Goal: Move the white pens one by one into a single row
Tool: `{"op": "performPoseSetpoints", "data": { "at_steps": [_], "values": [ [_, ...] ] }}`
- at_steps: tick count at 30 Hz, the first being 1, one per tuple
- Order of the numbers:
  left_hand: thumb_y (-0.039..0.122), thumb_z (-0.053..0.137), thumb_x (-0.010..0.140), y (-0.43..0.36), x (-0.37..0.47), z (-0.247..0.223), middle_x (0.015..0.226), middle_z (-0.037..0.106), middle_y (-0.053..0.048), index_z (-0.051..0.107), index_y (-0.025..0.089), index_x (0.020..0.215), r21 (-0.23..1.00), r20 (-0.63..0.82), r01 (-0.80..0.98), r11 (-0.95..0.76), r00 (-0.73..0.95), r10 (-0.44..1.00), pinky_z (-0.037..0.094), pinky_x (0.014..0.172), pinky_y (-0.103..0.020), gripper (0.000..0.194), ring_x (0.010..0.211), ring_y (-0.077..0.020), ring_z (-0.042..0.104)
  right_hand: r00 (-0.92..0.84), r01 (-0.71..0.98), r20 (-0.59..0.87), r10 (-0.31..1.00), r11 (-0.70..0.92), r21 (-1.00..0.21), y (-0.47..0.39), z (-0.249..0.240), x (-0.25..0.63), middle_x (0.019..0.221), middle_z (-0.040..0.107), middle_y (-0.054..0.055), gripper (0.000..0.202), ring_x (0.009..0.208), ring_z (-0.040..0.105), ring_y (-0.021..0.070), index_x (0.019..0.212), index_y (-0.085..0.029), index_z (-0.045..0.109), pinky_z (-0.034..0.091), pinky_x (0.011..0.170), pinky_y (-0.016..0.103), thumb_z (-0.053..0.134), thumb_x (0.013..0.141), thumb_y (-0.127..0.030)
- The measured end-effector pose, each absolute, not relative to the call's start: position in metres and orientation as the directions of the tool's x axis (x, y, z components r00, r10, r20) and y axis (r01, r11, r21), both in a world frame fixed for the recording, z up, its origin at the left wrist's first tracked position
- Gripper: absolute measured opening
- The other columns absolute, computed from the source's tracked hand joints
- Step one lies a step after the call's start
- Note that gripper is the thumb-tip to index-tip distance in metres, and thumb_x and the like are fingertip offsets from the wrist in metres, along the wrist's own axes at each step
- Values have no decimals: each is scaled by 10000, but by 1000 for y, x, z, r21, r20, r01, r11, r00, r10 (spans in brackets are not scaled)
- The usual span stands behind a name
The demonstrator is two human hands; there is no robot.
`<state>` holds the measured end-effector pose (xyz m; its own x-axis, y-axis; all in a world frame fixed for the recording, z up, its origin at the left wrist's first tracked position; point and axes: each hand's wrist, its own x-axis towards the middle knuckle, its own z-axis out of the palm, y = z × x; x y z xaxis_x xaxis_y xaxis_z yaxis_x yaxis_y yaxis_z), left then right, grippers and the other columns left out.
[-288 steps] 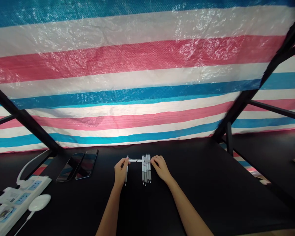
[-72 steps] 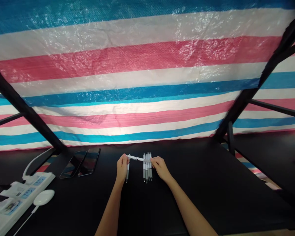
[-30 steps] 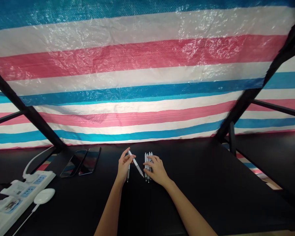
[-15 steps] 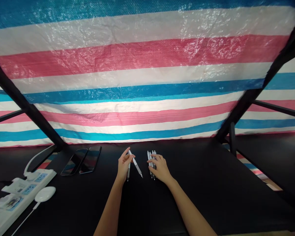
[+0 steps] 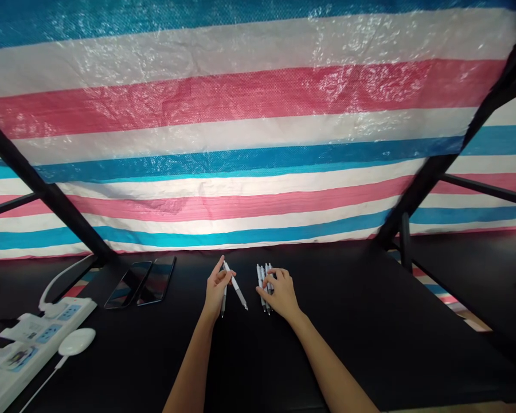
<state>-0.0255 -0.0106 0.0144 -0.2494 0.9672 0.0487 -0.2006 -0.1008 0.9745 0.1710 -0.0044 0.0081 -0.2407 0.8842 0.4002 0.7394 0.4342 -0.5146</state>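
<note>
Between the thumb and fingers of my left hand (image 5: 215, 289) is a white pen (image 5: 236, 287), slanting down to the right with its tip toward me. A second pen (image 5: 223, 303) shows beside that palm, partly hidden by the hand. To the right, several white pens (image 5: 260, 281) lie side by side on the black table (image 5: 258, 355). My right hand (image 5: 281, 292) rests over their right side, thumb and fingers curved and touching the pens; whether it grips one is hidden.
Two dark phones (image 5: 129, 285) (image 5: 158, 281) lie at the left. Nearer on that side are a white power strip (image 5: 38, 344) with plugs and a white round charger (image 5: 77, 342) on a cable. A striped sheet (image 5: 241, 206) hangs behind, between black frame bars (image 5: 434, 163).
My right thumb and fingers have shifted slightly on the pens. My left hand still holds the white pen in nearly the same place.
</note>
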Motion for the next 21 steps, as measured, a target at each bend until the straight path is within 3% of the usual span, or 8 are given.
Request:
{"op": "performPoseSetpoints", "data": {
  "at_steps": [5,15,21],
  "values": [
    [411,683,692,-10,-26,11,740,643,-13,312,209,1401,976,85,-176,-129,-237,968,425,650,-250,826,686,-135,577,-271,760,406,873,453,-465,-5,4,169,1031,546,75,137,1059,425,278,680,-219,584,382,837,399,648,737,-325],
    [422,675,693,-13,-22,17,725,630,-17,461,195,1310,988,78,-111,-107,-243,967,438,665,-270,691,700,-154,580,-259,811,391,883,419,-409,-10,6,157,1055,530,106,172,1076,407,298,626,-202,551,366,835,410,651,724,-301],
    [404,674,686,-14,-23,21,713,643,-25,558,183,1202,988,97,-89,-126,-276,956,452,687,-293,573,712,-166,599,-186,778,400,897,383,-497,-8,3,155,1027,550,94,172,1063,420,292,575,-202,556,383,820,407,614,732,-245]
  ]
}}
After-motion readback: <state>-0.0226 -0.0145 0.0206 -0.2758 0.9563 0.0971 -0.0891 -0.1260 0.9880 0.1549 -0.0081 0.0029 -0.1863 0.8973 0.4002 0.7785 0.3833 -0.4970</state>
